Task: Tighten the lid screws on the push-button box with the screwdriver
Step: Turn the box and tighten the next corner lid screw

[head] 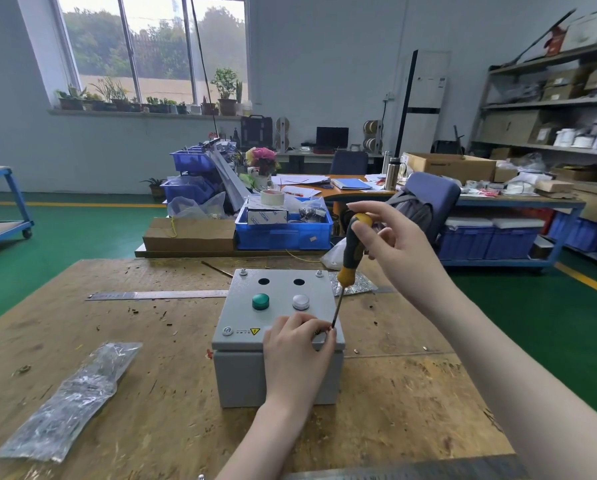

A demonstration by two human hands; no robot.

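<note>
Here the right hand (390, 244) is gripping the screwdriver (350, 258) handle while the left hand (295, 344) fingers (326, 336) are pinching its tip at the push-button box (276, 337) near-right lid corner; turning likely comes next.

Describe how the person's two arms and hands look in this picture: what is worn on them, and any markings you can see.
Both arms are bare as far as the picture shows: no sleeves, gloves, watch or bracelet. The left hand and right hand show no rings or markings. The fingernails are short, with no polish that can be made out. Nothing covers either wrist or forearm.
</note>
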